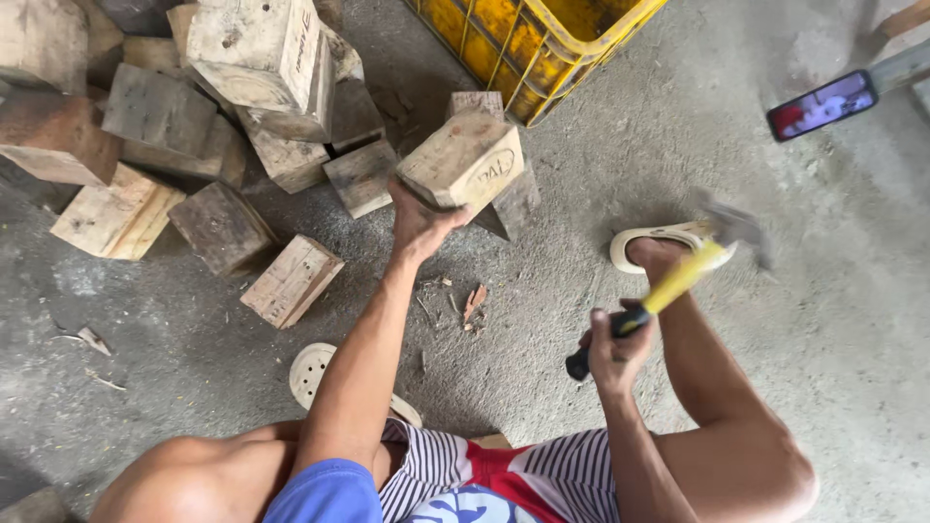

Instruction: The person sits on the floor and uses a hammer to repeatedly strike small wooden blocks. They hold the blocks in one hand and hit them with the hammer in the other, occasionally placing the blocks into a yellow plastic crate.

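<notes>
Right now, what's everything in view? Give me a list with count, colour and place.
held block: one, pale wood, centre, gripped from below by the left hand
block pile: a dozen or so, pale to grey-brown wood, upper left on the floor
dark block: one, grey-brown, just behind the held block
hammer: one, yellow and black handle, grey head blurred, centre right
crate: one, yellow, top centre
phone: one, screen lit, upper right
sandals: two, cream, one under each foot
wood chips: a few, brown, floor at centre
floor: grey concrete
shorts: striped with red, bottom centre
left hand: holding the held block
right hand: gripping the hammer handle
</notes>
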